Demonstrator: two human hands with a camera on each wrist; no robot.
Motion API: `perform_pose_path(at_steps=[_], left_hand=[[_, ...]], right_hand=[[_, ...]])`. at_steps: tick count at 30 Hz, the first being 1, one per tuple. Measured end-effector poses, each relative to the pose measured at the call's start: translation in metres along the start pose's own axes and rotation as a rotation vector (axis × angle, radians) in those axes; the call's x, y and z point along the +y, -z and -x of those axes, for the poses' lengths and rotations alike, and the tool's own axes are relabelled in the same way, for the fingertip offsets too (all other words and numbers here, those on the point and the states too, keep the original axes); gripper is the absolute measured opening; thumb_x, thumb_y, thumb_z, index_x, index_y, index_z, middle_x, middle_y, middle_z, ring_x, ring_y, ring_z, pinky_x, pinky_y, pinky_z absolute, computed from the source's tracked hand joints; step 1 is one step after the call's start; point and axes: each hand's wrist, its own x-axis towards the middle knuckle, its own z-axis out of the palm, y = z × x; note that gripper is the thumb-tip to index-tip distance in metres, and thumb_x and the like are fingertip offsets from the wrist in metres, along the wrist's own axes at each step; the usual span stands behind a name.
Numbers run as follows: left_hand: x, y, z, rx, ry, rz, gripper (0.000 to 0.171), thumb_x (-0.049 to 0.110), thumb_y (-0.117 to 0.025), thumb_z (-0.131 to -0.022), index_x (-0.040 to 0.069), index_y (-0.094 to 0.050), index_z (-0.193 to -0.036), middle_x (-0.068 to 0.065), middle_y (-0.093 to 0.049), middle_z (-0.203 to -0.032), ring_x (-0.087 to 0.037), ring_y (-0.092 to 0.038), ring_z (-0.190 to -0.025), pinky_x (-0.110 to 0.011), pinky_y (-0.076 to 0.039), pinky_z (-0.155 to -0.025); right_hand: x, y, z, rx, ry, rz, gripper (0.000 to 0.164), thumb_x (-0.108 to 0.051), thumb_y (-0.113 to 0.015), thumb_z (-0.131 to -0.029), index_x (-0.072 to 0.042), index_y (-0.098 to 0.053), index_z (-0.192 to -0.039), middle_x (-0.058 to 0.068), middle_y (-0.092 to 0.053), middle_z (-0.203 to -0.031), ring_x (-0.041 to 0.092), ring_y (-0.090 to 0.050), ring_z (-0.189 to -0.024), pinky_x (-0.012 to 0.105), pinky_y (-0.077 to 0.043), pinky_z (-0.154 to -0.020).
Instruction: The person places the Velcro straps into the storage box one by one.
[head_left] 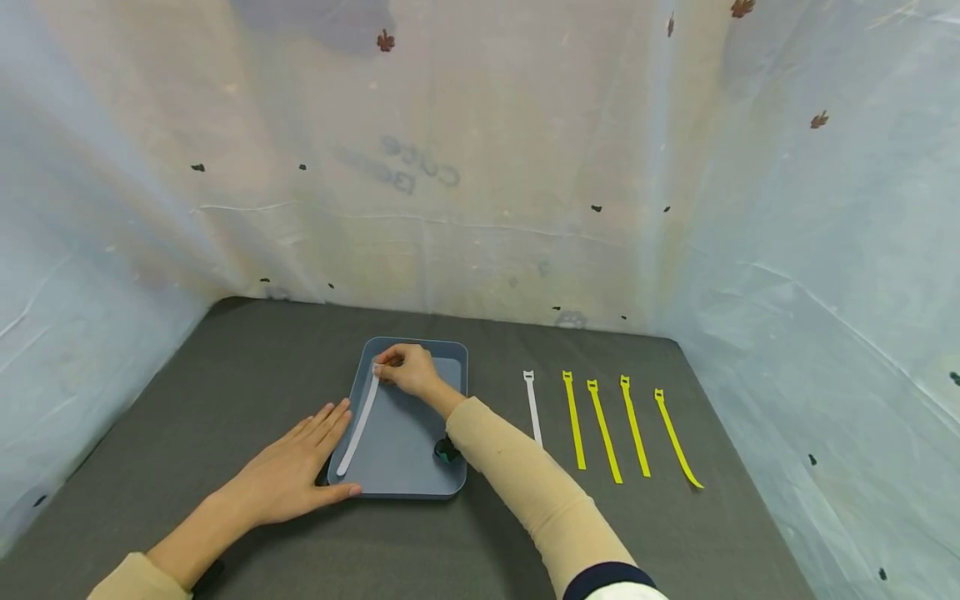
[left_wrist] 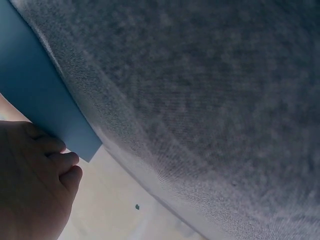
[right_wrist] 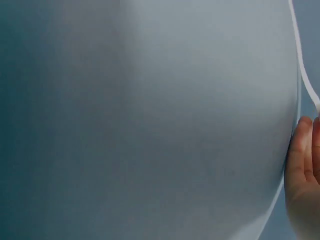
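A white cable tie strap lies slantwise along the left side of a blue-grey tray. My right hand pinches its far end inside the tray, near the far left corner. The right wrist view shows the fingers at the right edge, by the white strap. My left hand rests against the tray's near left side, fingers straight and thumb by the front rim. In the left wrist view that hand touches the tray's wall.
Right of the tray, another white strap lies partly behind my right sleeve. Several yellow straps, among them one with a curled end, lie in a row further right on the dark cloth. Plastic sheeting walls the table at the back and sides.
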Motion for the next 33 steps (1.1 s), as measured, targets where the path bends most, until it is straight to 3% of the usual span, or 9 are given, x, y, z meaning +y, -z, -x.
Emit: perform_pose_path(at_steps=[12,33], left_hand=[[0.000,-0.001,-0.001,-0.003,0.001,-0.001,0.110,0.078,-0.056,-0.091,-0.002,-0.031,-0.161,-0.016,-0.022,-0.171,-0.040,-0.025,-0.156,-0.060,-0.029,-0.122],[0.000,0.000,-0.001,-0.012,0.001,0.002,0.109,0.078,-0.055,-0.092,-0.002,-0.030,-0.162,-0.017,-0.022,-0.171,-0.040,-0.025,-0.156,-0.060,-0.028,-0.122]], right_hand=[[0.002,-0.004,-0.006,-0.005,0.043,0.151,0.012,-0.017,-0.078,-0.095,-0.009,-0.079,-0.103,0.000,-0.075,-0.090,0.004,-0.061,-0.073,0.016,-0.050,-0.063],[0.010,-0.007,-0.019,-0.025,0.073,0.239,0.008,-0.016,-0.080,-0.094,-0.011,-0.078,-0.100,-0.004,-0.073,-0.086,0.002,-0.060,-0.072,0.015,-0.049,-0.067]])
